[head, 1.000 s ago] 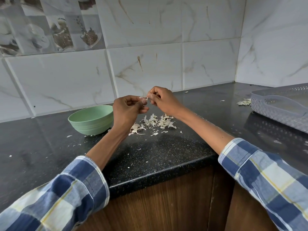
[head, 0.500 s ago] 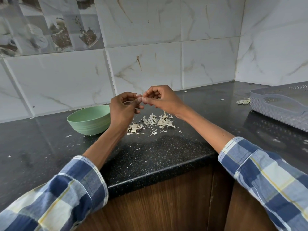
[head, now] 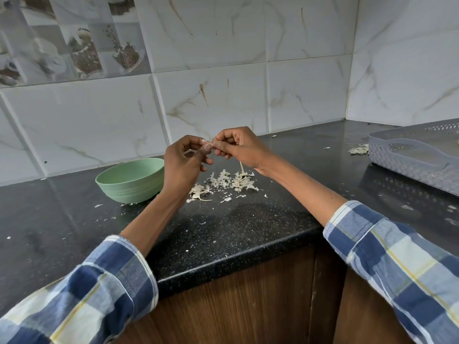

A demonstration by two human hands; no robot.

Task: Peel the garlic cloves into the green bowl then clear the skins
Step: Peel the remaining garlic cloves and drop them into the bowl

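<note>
— Both hands pinch one garlic clove (head: 208,145), your left hand (head: 185,161) and right hand (head: 238,145) curled round it.
— And the bowl (head: 130,180)?
— Just left of your left hand, lower; that hand is nearer.

both hands (head: 211,150) pinch a garlic clove (head: 208,145) above skins (head: 223,183).

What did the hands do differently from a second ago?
Very little: both hands rose slightly above the skins. The left hand and right hand keep pinching the garlic clove between them. The green bowl, skin pile and grey tray stayed put.
</note>
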